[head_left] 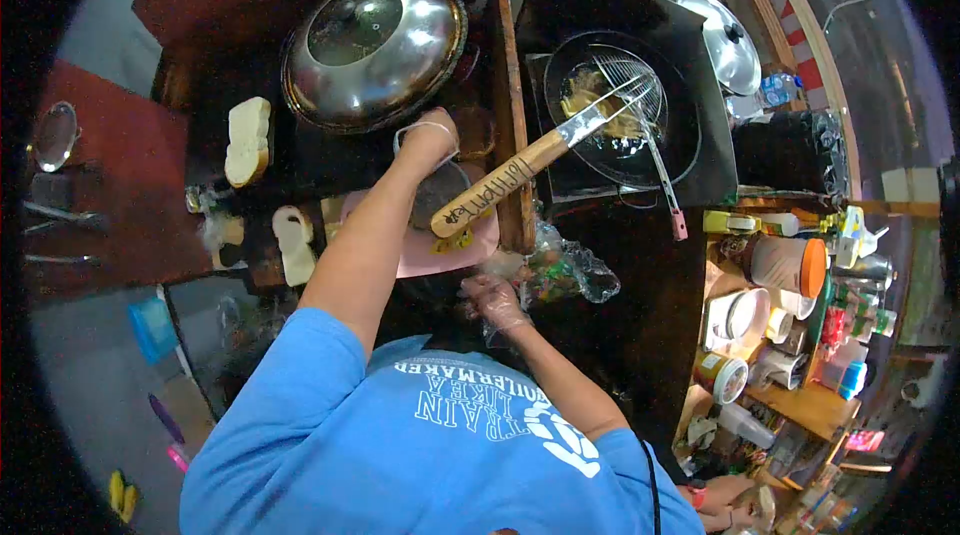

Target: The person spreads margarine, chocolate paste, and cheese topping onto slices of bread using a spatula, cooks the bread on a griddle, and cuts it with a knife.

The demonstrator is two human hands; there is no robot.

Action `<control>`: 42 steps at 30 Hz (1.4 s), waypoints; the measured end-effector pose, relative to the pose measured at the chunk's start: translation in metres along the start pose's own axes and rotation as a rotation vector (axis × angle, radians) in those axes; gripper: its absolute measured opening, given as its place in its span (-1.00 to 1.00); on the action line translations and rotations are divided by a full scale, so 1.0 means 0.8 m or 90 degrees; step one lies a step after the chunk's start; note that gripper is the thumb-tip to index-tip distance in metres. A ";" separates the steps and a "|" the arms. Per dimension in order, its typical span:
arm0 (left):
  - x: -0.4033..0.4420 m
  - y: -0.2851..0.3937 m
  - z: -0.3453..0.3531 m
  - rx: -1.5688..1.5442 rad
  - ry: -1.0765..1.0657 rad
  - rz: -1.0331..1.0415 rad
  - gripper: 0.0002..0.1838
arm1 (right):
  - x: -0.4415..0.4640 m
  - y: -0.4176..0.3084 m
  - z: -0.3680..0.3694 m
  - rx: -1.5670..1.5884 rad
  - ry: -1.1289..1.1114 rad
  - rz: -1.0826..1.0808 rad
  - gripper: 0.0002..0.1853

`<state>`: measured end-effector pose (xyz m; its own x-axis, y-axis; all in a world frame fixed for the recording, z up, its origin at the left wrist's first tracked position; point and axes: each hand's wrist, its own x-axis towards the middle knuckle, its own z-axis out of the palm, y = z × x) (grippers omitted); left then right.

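Observation:
My left hand [437,130] reaches forward beside the big domed steel lid [420,45], a pale band around its wrist; its fingers are lost in shadow. Under that forearm lies a pink tray [420,257] with a dark round item and small yellow pieces [453,242] on it. A clear plastic glove covers my right hand [492,301], low at the tray's right side. Its fingers are loosely bent and slightly apart, with nothing visible in them. Close to it lies a crumpled clear plastic bag [565,270] with colourful contents.
A frying pan [563,150] holds food in oil at right. A wire skimmer [520,167] with a lettered wooden handle spans pan and tray, crossing a pink-handled utensil [678,223]. Bread slices [247,142] lie left. Shelves [800,405] with jars stand at right.

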<state>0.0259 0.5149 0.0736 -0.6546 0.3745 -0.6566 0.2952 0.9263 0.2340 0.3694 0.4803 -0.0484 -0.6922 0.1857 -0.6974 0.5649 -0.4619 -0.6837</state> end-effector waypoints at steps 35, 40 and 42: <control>0.012 -0.048 0.099 -1.086 -0.160 -0.171 -0.91 | -0.016 -0.013 -0.004 -0.035 -0.062 0.067 -0.77; -0.020 -0.049 0.081 -1.193 -0.315 -0.172 -0.79 | -0.017 -0.014 0.006 -0.069 -0.055 0.069 -0.76; -0.021 -0.053 0.084 -1.218 -0.317 -0.145 -0.78 | -0.014 -0.008 0.009 -0.051 -0.065 0.072 -0.74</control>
<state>0.0707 0.4665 0.0265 -0.2495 0.5355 -0.8068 -0.9672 -0.0964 0.2351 0.3701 0.4750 -0.0348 -0.6626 0.0454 -0.7476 0.6723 -0.4040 -0.6203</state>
